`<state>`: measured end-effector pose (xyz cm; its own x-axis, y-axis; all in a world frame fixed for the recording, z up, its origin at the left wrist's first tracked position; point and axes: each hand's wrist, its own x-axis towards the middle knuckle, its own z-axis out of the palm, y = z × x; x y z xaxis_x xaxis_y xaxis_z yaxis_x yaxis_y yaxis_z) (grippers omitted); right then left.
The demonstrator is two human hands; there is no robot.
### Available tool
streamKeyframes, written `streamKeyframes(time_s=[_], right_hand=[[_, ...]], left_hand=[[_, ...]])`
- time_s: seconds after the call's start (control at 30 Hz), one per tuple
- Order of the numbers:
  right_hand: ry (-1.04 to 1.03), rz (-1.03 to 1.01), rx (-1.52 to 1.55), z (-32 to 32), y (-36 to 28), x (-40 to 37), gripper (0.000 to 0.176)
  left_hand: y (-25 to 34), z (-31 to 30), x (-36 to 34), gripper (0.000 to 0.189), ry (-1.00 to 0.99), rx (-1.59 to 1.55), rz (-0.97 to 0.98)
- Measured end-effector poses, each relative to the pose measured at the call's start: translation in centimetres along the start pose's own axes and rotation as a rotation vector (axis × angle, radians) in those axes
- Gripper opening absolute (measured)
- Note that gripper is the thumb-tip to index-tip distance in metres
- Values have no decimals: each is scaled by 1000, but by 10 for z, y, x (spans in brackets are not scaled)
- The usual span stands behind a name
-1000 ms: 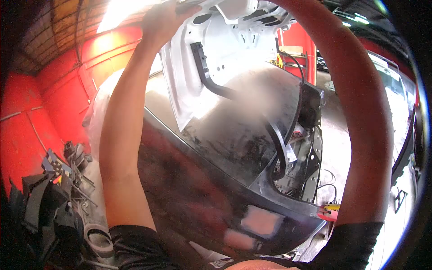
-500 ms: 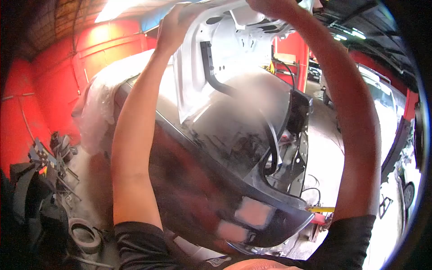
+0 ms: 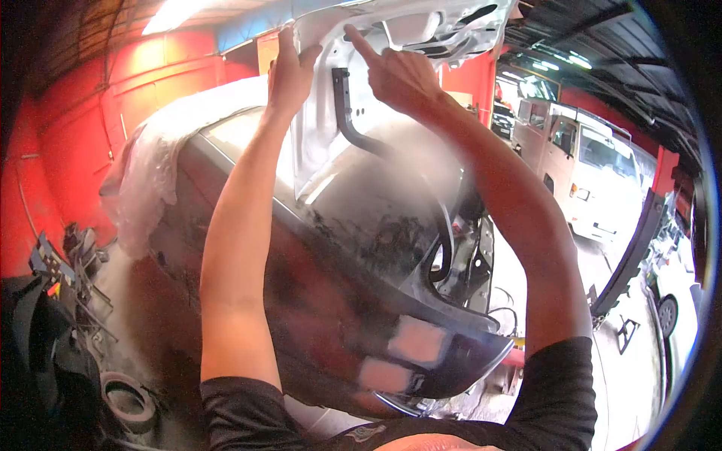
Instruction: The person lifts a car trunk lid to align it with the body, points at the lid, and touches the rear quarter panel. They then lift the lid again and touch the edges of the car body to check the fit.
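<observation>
Shows white lid [image 3: 320,120] raised at top ctr, tilted up above dark car body [image 3: 323,255], w/ holes & pressed hollows on side facing cam. Has bent black bar [image 3: 342,98] on its L part, running down into pale blur mid-view; can't tell where it ends.

Puts left hand [image 3: 292,84] at lid's L edge, thumb & fingers spread; can't tell if gripping or just touching. Has right hand [image 3: 402,79] in front of lid, released: index stretched up to panel nr dark hole, other fingers loosely curled. Can't tell if fingertip touches. Wears dark short sleeves [image 3: 241,406], w/ both arms reaching up.

Next out, shows red-brown smears on car body plus two pale patches [image 3: 417,340] side by side nr its lower R end. Has clear plastic sheet [image 3: 147,188] draped over far L end. Past curved black strip [image 3: 445,240], exposes metal frame [image 3: 477,270].

Further L, shows pile of dark parts [image 3: 56,338] on floor nr red wall [image 3: 162,86], w/ tire-like ring [image 3: 129,402] just beside. Further R, across bright floor, shows white van [image 3: 594,169] facing cam, then part of white car [image 3: 669,316] at R edge, 1 wheel seen. Overhead, has strip lamps [image 3: 579,62] under dark roof.
</observation>
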<state>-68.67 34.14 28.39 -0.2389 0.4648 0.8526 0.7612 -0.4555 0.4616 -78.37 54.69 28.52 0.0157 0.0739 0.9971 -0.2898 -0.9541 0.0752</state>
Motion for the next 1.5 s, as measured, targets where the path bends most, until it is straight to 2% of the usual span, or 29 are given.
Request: streamKeyframes(time_s=[0.1, 0.2, 0.3, 0.37, 0.53, 0.57, 0.63, 0.7, 0.73, 0.8, 0.87, 0.93, 1.0, 1.1, 1.17, 1.3, 1.37, 1.43, 1.5], right_hand=[[-86, 65, -23, -8, -7, 17, 88], [-58, 69, -127, -7, 2, 23, 94], [77, -7, -185, -14, 14, 15, 97], [-148, 115, -258, -26, 18, 13, 95], [-105, 101, -301, -33, 46, -1, 94], [-266, 221, -126, -38, 48, 0, 76], [-426, 343, 51, -37, 44, 1, 63], [-177, 288, -219, -16, 30, 2, 97], [-109, 316, -20, -10, 20, 3, 95], [7, 121, 164, 18, 24, 9, 85], [-281, -14, 199, -20, -20, 8, 74], [-397, -120, 270, -50, -62, -9, 69], [-445, -207, 273, -63, -86, -34, 63], [-379, -253, 388, -117, -116, -82, 58], [-601, -261, 346, -123, -128, -109, 55], [-581, -235, 442, -148, -132, -170, 51], [-495, -99, 543, -181, -123, -191, 46], [-562, 96, 570, -218, -108, -206, 46], [-390, 255, 611, -236, -91, -244, 51]], left_hand=[[8, -5, -9, 55, -13, 20, -85], [14, -8, -8, 53, -57, 60, -126], [7, -5, -9, 48, -16, 68, -80], [6, -5, -9, 39, -5, 92, -102], [3, -4, -10, 38, 10, 86, -81], [2, -4, -10, 39, 7, 74, -84], [0, -3, -10, 40, 8, 86, -95], [-2, -3, -10, 41, 11, 94, -104], [-2, -4, -10, 43, 14, 104, -109], [0, -4, -10, 45, 8, 107, -105], [2, -6, -11, 49, -35, 138, -154], [1, -7, -16, 49, -25, 108, -112], [-7, -6, -19, 46, -68, 190, -225], [0, -12, -28, 45, -99, 129, -267], [1, -14, -27, 47, -137, 129, -316], [4, -15, -30, 47, -110, 139, -286], [4, -17, -34, 45, -118, 120, -281], [4, -17, -40, 43, -85, 106, -249], [15, -19, -42, 36, -59, 122, -255]])
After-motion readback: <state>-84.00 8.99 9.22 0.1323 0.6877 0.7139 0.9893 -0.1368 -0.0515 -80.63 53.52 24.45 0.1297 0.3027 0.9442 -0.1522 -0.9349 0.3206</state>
